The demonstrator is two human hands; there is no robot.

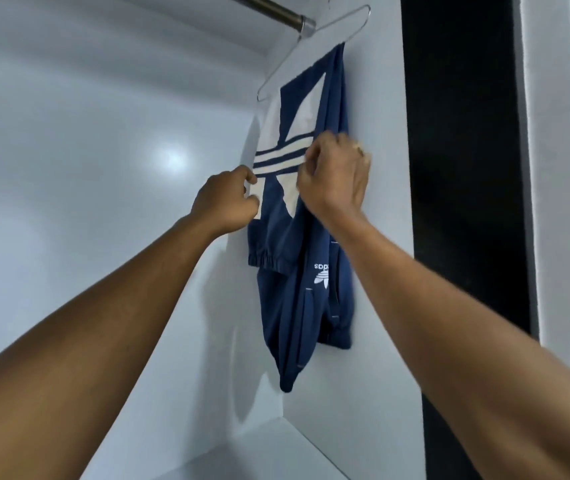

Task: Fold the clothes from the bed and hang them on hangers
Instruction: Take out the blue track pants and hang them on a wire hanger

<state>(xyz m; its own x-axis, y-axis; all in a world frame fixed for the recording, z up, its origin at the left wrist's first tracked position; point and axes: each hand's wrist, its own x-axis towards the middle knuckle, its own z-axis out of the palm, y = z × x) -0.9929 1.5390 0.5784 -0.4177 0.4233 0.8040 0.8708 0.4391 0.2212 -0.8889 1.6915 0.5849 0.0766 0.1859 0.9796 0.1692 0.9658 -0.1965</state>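
One navy garment (276, 237) is draped over a wire hanger (287, 73), and both of your hands are on it. It hangs folded, with an elastic hem across the nearer layer and longer folds falling below that. Your left hand (228, 202) pinches the garment's left edge between thumb and fingers, right at the white stripes. Your right hand (335, 174) has its fingers curled into the cloth at the middle, grasping a fold. The hanger hooks over a metal rod (276, 10) at the top of the view and sits tilted, its right end higher. The cloth lies flat against the white side wall (373, 237) of a wardrobe. A glossy white back wall (103, 168) to the left carries a soft spot of reflected light, and a white shelf (259, 455) runs below. Right of the side wall you see a dark gap (463, 168), then a white frame (560, 168). A large white trefoil (276, 157) with three stripes covers the upper cloth. Lower down, a small white trefoil logo (321, 275) hangs upside down, and its lettering is partly hidden by a fold.
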